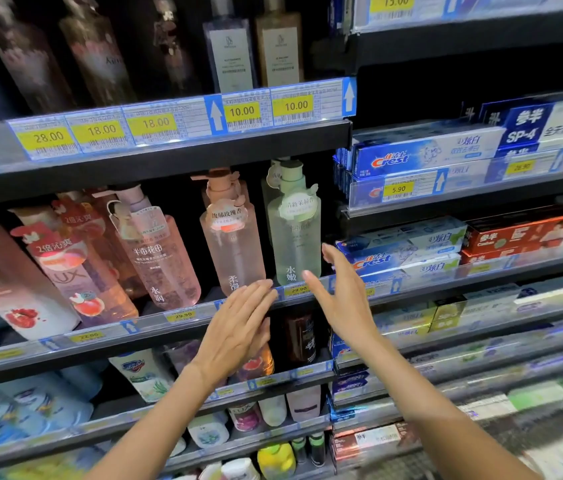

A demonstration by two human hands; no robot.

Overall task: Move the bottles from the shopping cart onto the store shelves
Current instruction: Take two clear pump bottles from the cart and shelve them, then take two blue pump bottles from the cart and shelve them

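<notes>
Pale green pump bottle [294, 233], translucent, standing upright at the right end of the middle shelf [155, 329], its base behind the yellow 29.90 price tag [298, 290]. Just beside it on the left: pink pump bottle [231, 244], upright, round label near its neck. Further left on the same shelf: taller pink bottle with a lilac cap [159, 251], then a leaning row of LUX bottles [76, 271], orange-pink. Left hand [238, 327], fingers straight and together, holding nothing, fingertips at the shelf's front rail below the pink pump bottle. Right hand [337, 289], fingers spread and relaxed, holding nothing, palm turned toward the green bottle, apart from it at its right side. Upper shelf: dark and clear bottles over yellow tags reading 28.00, 18.00, 10.00. Right-hand bay: Crest toothpaste boxes [422, 157], blue and white, stacked on several levels; red boxes [519, 233] beside them. Lower shelves: white and coloured bottles, blurred. Shopping cart not in view.
</notes>
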